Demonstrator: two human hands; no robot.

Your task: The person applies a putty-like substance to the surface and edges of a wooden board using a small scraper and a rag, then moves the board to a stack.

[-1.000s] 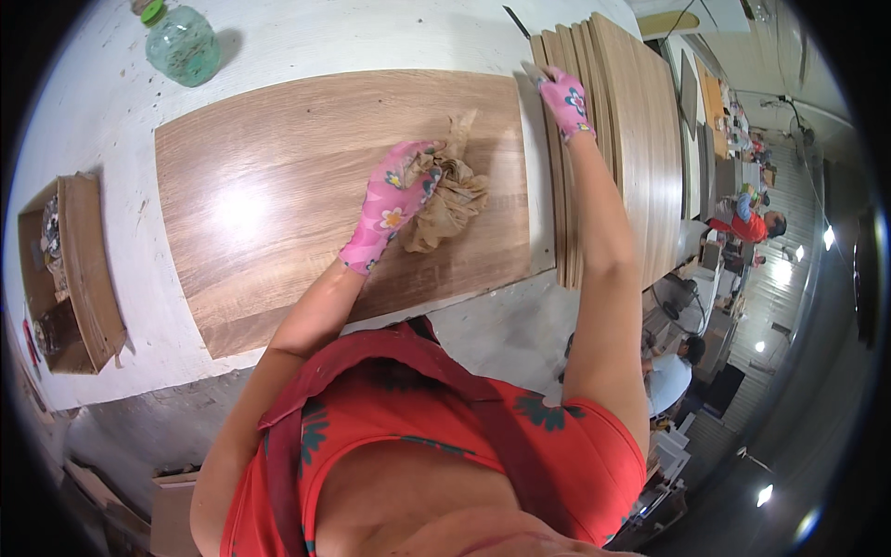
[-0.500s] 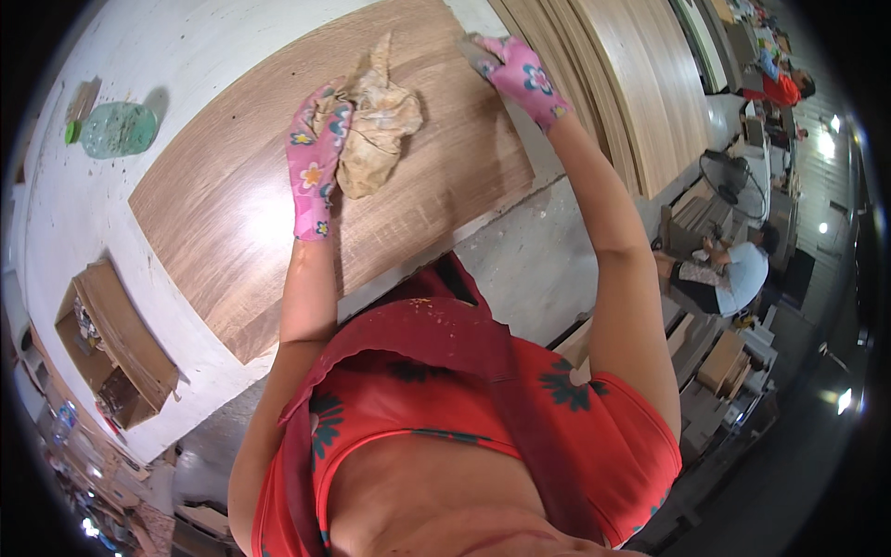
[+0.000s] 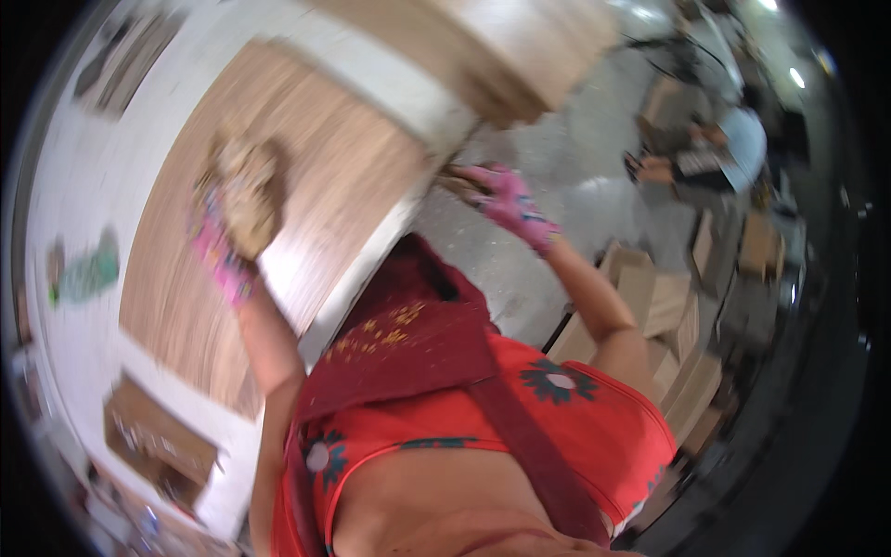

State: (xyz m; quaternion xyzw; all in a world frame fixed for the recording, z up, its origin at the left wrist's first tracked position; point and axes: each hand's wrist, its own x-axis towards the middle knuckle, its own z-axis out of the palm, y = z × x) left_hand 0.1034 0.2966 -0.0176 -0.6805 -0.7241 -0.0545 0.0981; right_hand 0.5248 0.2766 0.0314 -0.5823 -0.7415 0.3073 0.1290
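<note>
My left hand point(image 3: 221, 246), in a pink flowered glove, is closed on a crumpled, stained tan rag point(image 3: 249, 190). The rag rests on a wood-grain board point(image 3: 325, 167) that lies on a white worktable. My right hand point(image 3: 506, 200), gloved the same way, is off the right edge of the table, close to the board's near right corner. Its fingertips look brownish and blurred; whether they hold something thin cannot be made out.
A green-tinted clear bottle point(image 3: 88, 274) lies left of the board. Nearer stands an open cardboard box point(image 3: 162, 436). Stacked boards point(image 3: 483, 56) are beyond the right corner. A seated person point(image 3: 729, 148) is at the far right, with wooden pieces point(image 3: 664, 306) below.
My right hand has come back from the far right corner of the board to beyond the table edge. My head view has turned. The rag is still in my left hand, against the board.
</note>
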